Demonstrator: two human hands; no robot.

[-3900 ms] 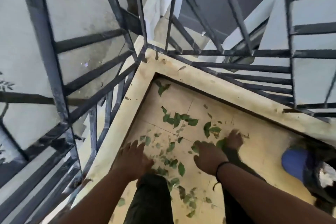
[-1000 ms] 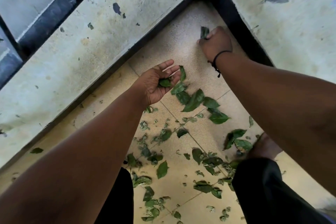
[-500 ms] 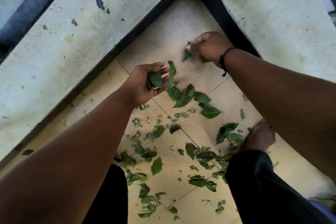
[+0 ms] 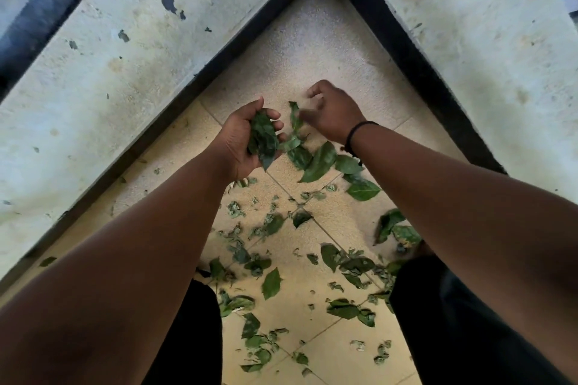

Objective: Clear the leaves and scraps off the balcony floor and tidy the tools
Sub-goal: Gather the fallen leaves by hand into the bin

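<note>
My left hand [image 4: 247, 141] cups a bunch of leaves [image 4: 262, 139], fingers curled round them. My right hand [image 4: 333, 112] hovers just beside it, blurred, so I cannot tell its fingers' state. More leaves and scraps [image 4: 312, 259] litter the floor [image 4: 312, 50] below.

Green leaves [image 4: 319, 162], glossy, whole and torn, strewn flat over the tiled floor [image 4: 300, 50] below and behind both hands. Small bunch [image 4: 262, 137] of dark leaves cupped upright in the left hand [image 4: 240, 141], fingers curled round it. One leaf [image 4: 294, 117] blurred between the hands, just beside the right hand [image 4: 331, 112]. Larger whole leaves right under the right wrist; smaller scraps [image 4: 234, 209] under the left forearm.
</note>
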